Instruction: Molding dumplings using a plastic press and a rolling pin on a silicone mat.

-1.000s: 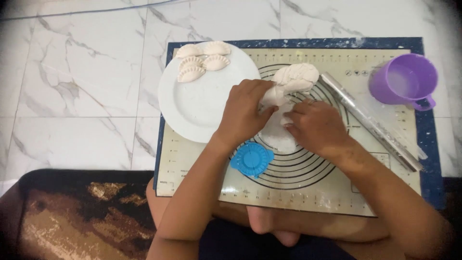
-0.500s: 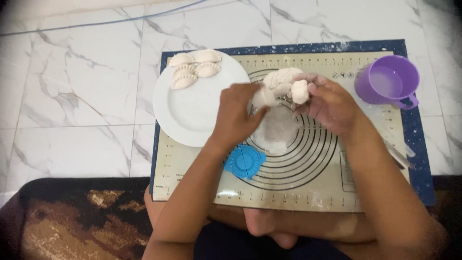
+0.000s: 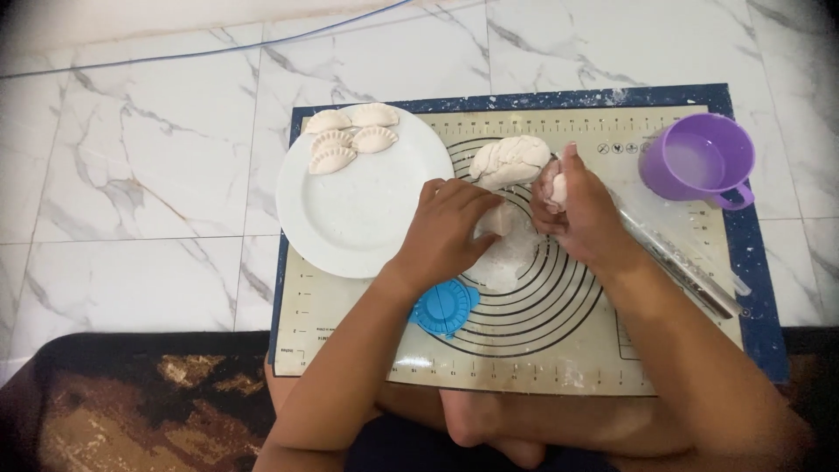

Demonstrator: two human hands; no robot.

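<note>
Left hand (image 3: 450, 232) palm-down, right hand (image 3: 581, 214) curled shut.

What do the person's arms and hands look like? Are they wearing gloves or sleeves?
No gloves and no sleeves show. The left hand and right hand are bare, and both forearms are bare as far up as the picture shows. I can see no rings, watch or bracelets. The fingertips look a bit dusty with white flour.

A small pale lump of dough (image 3: 557, 188) is pinched in the right hand (image 3: 584, 218), lifted just above the baking mat (image 3: 542, 350). A flattened white piece of dough (image 3: 509, 245) lies at the centre of the mat's ring pattern, with the left hand (image 3: 450, 232) pressing its near-left edge.
</note>
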